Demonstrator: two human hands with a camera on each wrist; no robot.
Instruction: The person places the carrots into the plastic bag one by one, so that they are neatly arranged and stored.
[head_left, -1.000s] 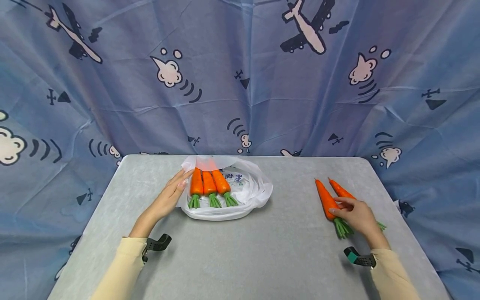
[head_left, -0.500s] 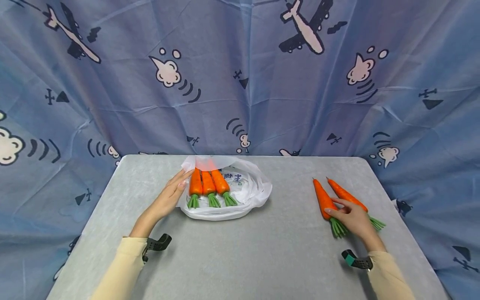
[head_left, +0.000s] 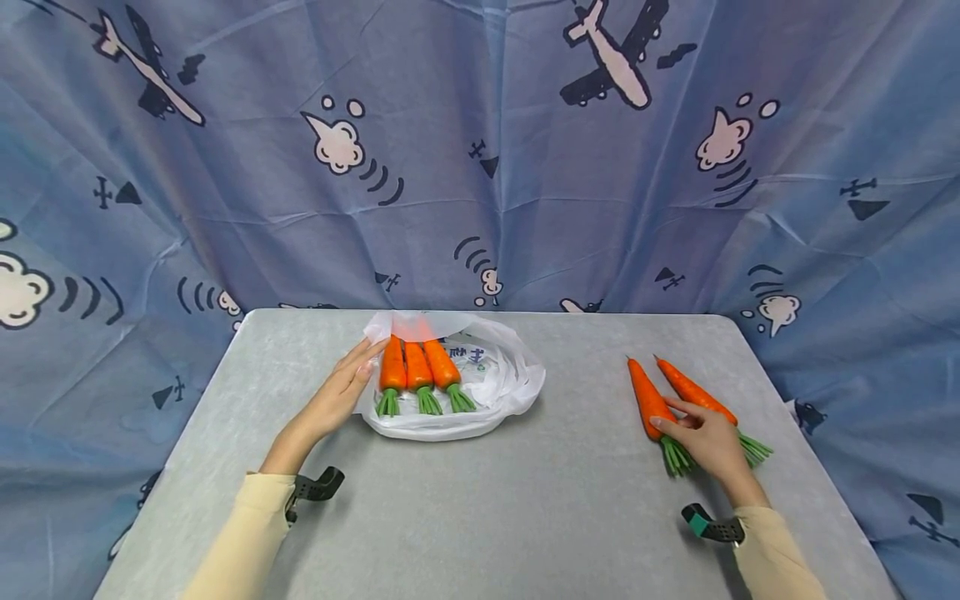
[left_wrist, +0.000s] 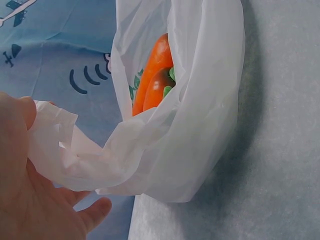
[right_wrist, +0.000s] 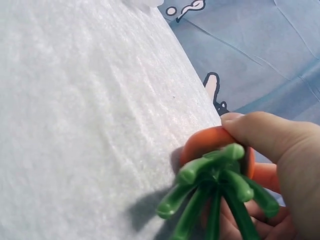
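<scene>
My left hand (head_left: pixel 341 396) holds the left rim of a white plastic bag (head_left: pixel 517 387), its film running between thumb and fingers in the left wrist view. Three orange carrots (head_left: pixel 392 367) with green stem ends lie side by side in the bag, tips under its film. At the table's right, my right hand (head_left: pixel 708 437) grips another carrot (head_left: pixel 645 392) near its stem end, thumb on one side and fingers on the other. In the right wrist view that carrot's green stems (right_wrist: pixel 215 175) point toward the camera. Just right of it lies one more carrot (head_left: pixel 690 387), partly behind the hand.
Both arms reach over a pale grey table (head_left: pixel 480 517). Behind it hangs a blue curtain (head_left: pixel 420 233) printed with planes and clouds. Each wrist wears a black strap, the right one (head_left: pixel 712 525) with a green piece.
My right hand has shifted slightly left with the gripped carrot, showing more of the other carrot beside it. The left hand and bag have stayed in place.
</scene>
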